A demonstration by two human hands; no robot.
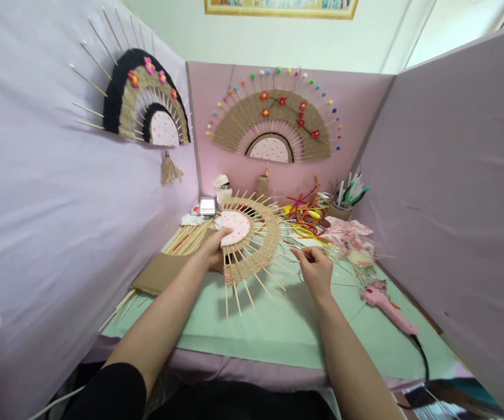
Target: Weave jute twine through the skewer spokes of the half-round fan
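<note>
A half-round fan of wooden sticks woven with tan jute cord (252, 242) stands tilted on the green mat (278, 326), with a pink dotted half disc (235, 226) at its centre. My left hand (212, 248) grips the fan at the pink disc, thumb on the front and fingers behind. My right hand (315, 268) is just right of the fan, fingers pinched on a thin strand of jute cord (293, 248) that runs toward the weave.
Bare sticks (188, 239) and a brown card (160, 273) lie at the left. Coloured cords (304, 219), a tool cup (342, 207) and floral fabric (350, 233) sit at the back right. A pink glue gun (385, 306) lies at the right. Two finished fans (147, 105) (273, 125) hang on the walls.
</note>
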